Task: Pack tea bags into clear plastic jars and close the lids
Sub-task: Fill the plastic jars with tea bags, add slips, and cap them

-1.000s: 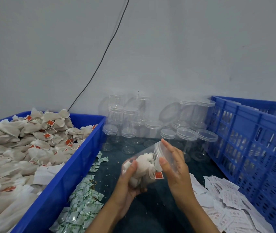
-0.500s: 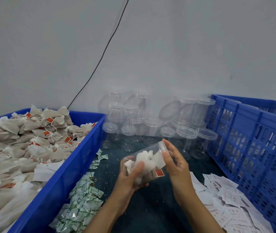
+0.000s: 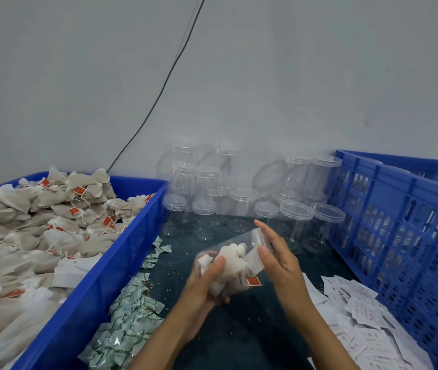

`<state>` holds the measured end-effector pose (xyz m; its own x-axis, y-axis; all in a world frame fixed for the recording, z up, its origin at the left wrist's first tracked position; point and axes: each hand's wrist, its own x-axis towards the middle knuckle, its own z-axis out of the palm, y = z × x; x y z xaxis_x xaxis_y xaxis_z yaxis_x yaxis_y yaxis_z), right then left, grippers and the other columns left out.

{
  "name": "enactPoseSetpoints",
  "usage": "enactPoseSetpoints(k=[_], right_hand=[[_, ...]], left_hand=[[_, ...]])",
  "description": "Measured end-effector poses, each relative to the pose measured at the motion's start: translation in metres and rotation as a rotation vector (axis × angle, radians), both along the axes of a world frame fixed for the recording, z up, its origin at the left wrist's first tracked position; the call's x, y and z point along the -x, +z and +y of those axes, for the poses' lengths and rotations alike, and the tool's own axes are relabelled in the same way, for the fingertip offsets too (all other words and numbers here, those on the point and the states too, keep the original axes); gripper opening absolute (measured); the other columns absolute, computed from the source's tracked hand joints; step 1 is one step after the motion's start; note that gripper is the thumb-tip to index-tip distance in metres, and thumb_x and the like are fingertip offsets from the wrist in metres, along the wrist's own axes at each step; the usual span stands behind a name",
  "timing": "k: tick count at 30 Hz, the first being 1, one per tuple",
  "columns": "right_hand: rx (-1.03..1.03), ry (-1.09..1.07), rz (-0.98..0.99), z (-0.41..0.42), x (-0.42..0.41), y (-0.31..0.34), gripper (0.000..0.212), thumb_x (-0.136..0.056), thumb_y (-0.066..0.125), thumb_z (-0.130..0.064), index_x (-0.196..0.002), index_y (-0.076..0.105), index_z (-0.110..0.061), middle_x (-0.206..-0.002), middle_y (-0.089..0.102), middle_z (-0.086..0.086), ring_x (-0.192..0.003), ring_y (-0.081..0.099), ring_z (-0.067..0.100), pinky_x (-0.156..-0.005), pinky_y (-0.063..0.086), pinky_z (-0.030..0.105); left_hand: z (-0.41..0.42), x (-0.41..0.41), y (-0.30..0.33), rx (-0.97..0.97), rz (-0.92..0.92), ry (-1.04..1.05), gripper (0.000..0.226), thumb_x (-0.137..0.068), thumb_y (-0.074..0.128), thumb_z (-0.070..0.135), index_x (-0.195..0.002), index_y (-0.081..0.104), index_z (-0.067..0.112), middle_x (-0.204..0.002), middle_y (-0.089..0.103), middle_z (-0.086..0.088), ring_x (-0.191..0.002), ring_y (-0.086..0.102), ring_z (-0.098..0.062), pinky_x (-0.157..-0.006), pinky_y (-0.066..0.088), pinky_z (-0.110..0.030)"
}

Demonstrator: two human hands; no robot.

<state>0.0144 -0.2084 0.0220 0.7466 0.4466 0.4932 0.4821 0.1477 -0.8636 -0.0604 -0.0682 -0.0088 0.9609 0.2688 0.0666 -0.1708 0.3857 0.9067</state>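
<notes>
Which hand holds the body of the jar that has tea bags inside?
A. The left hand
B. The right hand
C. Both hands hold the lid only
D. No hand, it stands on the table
A. The left hand has its grip curled round the tilted jar from below, while the right hand is at the lid end with straight fingers.

Nothing readable anywhere: red tags on tea bags at nine o'clock blank, print on paper slips at four o'clock too small.
</notes>
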Motion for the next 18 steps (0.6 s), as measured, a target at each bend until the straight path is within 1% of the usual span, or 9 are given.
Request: enactPoseSetpoints(k=[3, 5, 6, 8, 10, 12, 14, 16, 18], right_hand=[[-0.054, -0.047, 0.266, 0.009, 0.001, -0.003, 0.036, -0.091, 0.048, -0.049, -0.117, 0.064, -0.03, -0.114, 0.069, 0.001, -0.099, 0.068, 0.017, -0.082, 0.056, 0.033], [0.021, 0.019, 0.468, 0.01, 0.001, -0.003, 0.047, -0.093, 0.04, -0.055, -0.11, 0.067, -0.022, -0.104, 0.073, 0.007, -0.091, 0.071, 0.024, -0.073, 0.057, 0.036], [0.068, 0.061, 0.495, 0.008, 0.001, -0.003, 0.054, -0.089, 0.038, -0.061, -0.113, 0.066, -0.021, -0.105, 0.073, 0.007, -0.094, 0.071, 0.025, -0.078, 0.056, 0.038], [0.075, 0.097, 0.433, 0.002, -0.002, -0.006, 0.065, -0.078, 0.041, -0.07, -0.129, 0.056, -0.032, -0.127, 0.064, 0.001, -0.115, 0.062, 0.021, -0.1, 0.048, 0.043], [0.024, 0.177, 0.303, -0.002, -0.002, -0.002, 0.062, -0.08, 0.053, -0.07, -0.138, 0.04, -0.051, -0.148, 0.042, -0.012, -0.133, 0.044, 0.01, -0.112, 0.036, 0.042], [0.046, 0.236, 0.163, -0.005, -0.003, 0.001, 0.064, -0.078, 0.064, -0.057, -0.137, 0.039, -0.055, -0.147, 0.038, -0.022, -0.134, 0.039, -0.001, -0.108, 0.04, 0.028], [0.076, 0.173, 0.086, -0.004, -0.005, 0.001, 0.06, -0.076, 0.067, -0.047, -0.133, 0.047, -0.05, -0.141, 0.046, -0.02, -0.126, 0.046, -0.004, -0.096, 0.046, 0.017], [0.053, 0.071, 0.152, -0.001, -0.006, -0.001, 0.049, -0.079, 0.071, -0.05, -0.125, 0.055, -0.045, -0.13, 0.057, -0.009, -0.111, 0.06, 0.003, -0.086, 0.052, 0.019], [0.054, -0.017, 0.304, 0.004, -0.005, -0.006, 0.053, -0.07, 0.063, -0.062, -0.116, 0.057, -0.034, -0.116, 0.065, 0.003, -0.095, 0.069, 0.014, -0.079, 0.056, 0.028]], left_hand=[[0.003, 0.0, -0.001, -0.194, -0.133, 0.15, 0.072, -0.069, 0.086, 0.026, -0.126, 0.042, 0.03, -0.119, 0.065, -0.007, -0.099, 0.069, -0.027, -0.08, 0.058, -0.044], [0.005, 0.002, 0.0, -0.339, -0.16, 0.186, 0.081, -0.065, 0.087, 0.018, -0.127, 0.039, 0.038, -0.12, 0.061, 0.003, -0.103, 0.067, -0.019, -0.085, 0.057, -0.038], [0.005, 0.002, 0.0, -0.361, -0.155, 0.181, 0.082, -0.065, 0.088, 0.018, -0.127, 0.039, 0.039, -0.12, 0.06, 0.004, -0.103, 0.067, -0.017, -0.084, 0.058, -0.035], [0.003, 0.003, 0.002, -0.276, -0.117, 0.151, 0.071, -0.066, 0.081, 0.023, -0.123, 0.042, 0.036, -0.118, 0.062, -0.001, -0.097, 0.069, -0.018, -0.073, 0.057, -0.029], [0.003, 0.002, 0.003, -0.116, -0.053, 0.122, 0.061, -0.068, 0.072, 0.031, -0.123, 0.045, 0.025, -0.117, 0.066, -0.009, -0.088, 0.068, -0.02, -0.064, 0.051, -0.029], [0.005, 0.001, 0.004, 0.022, -0.005, 0.065, 0.06, -0.072, 0.073, 0.034, -0.124, 0.049, 0.015, -0.11, 0.068, -0.012, -0.081, 0.064, -0.019, -0.063, 0.044, -0.031], [0.005, 0.002, 0.005, 0.064, -0.004, 0.032, 0.059, -0.077, 0.072, 0.035, -0.126, 0.051, 0.011, -0.107, 0.07, -0.013, -0.081, 0.064, -0.019, -0.065, 0.044, -0.031], [0.004, 0.001, 0.002, 0.017, -0.035, 0.089, 0.063, -0.073, 0.073, 0.031, -0.128, 0.046, 0.016, -0.114, 0.068, -0.012, -0.086, 0.067, -0.022, -0.068, 0.048, -0.035], [0.003, -0.001, -0.001, -0.059, -0.067, 0.158, 0.069, -0.071, 0.081, 0.019, -0.128, 0.043, 0.023, -0.118, 0.065, -0.011, -0.096, 0.068, -0.028, -0.076, 0.055, -0.043]])
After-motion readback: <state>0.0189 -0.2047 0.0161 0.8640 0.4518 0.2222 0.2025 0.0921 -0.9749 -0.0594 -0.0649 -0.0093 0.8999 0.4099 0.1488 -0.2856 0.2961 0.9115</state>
